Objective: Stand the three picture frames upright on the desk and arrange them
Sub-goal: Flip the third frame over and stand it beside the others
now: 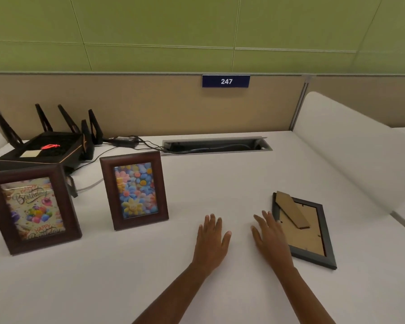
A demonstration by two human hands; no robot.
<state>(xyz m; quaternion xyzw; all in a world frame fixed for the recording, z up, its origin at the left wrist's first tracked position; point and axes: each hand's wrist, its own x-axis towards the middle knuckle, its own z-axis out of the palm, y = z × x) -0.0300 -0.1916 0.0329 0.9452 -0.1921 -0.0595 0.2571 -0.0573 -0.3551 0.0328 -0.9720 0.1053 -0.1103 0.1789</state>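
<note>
Glossy dark wood frames (134, 190), cardboard-backed black frame (305, 230), matt white desk (220, 183)

Two frames (33, 208) stand left; third frame (308, 232) lies flat right.

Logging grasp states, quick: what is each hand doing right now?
Left hand: open, fingers straight, holding nothing.
Right hand: open, holding nothing, beside the face-down dark frame.

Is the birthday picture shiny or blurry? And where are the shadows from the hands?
Head view: the birthday frame has a pale glare streak across its upper glass and soft lettering; the left hand and right hand cast only faint, blurry-edged shadows on the white desk, so the light looks even.
</note>
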